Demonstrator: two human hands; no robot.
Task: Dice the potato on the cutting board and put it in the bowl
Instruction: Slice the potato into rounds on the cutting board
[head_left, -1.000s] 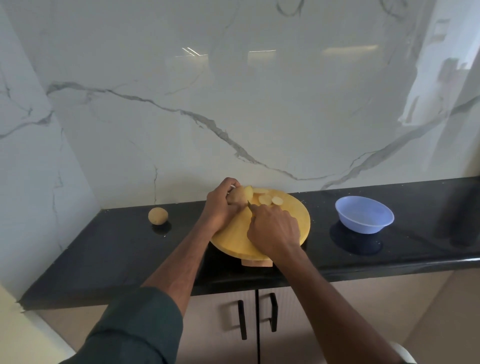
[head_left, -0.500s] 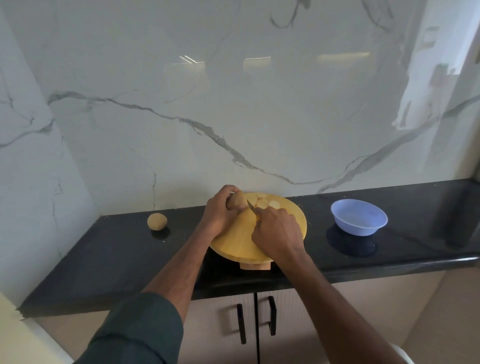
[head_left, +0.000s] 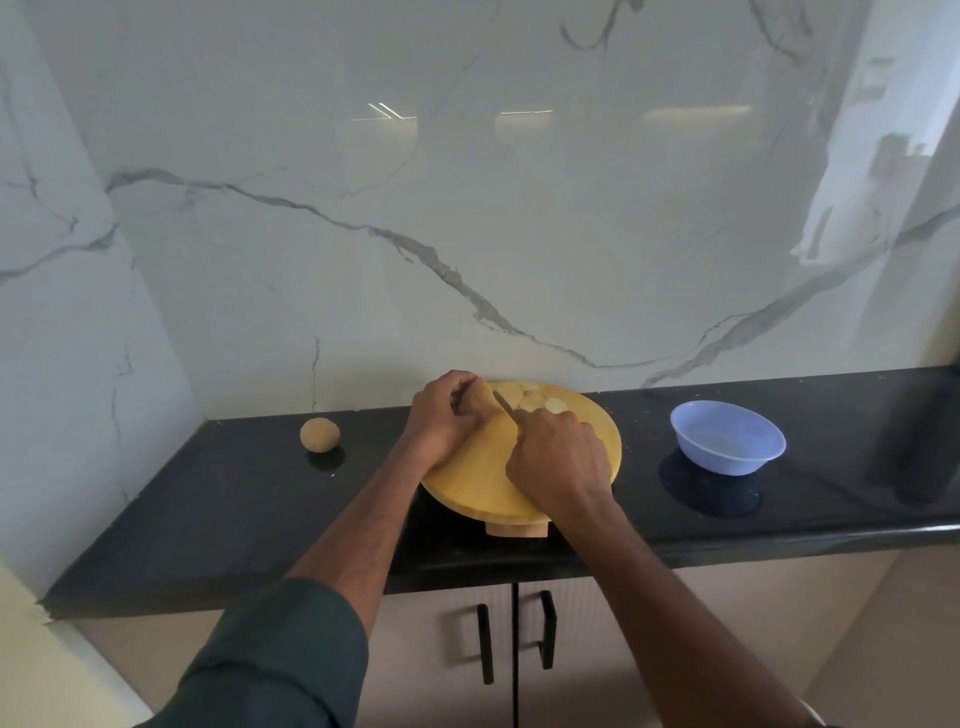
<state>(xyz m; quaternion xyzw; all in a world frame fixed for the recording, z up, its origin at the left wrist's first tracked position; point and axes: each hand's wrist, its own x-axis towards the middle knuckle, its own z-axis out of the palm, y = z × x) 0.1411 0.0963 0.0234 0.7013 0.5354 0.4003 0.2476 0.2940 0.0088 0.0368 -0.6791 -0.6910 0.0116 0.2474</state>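
A round wooden cutting board (head_left: 483, 478) lies on the black counter. My left hand (head_left: 441, 421) grips a peeled potato piece (head_left: 479, 404) at the board's far left edge. My right hand (head_left: 558, 457) holds a small knife (head_left: 505, 406), its blade set against the potato's right side. Several pale round slices (head_left: 530, 399) lie on the far part of the board, just right of the blade. An empty light blue bowl (head_left: 727, 437) stands on the counter to the right of the board.
A whole unpeeled potato (head_left: 319, 435) sits on the black counter (head_left: 208, 509) to the left. A marble wall rises right behind the board. Below the counter's front edge are cabinet doors with two black handles (head_left: 514, 639).
The knife blade has stayed at the potato while my right hand shifted slightly. My head has tilted, so the whole scene sits a little lower in view.
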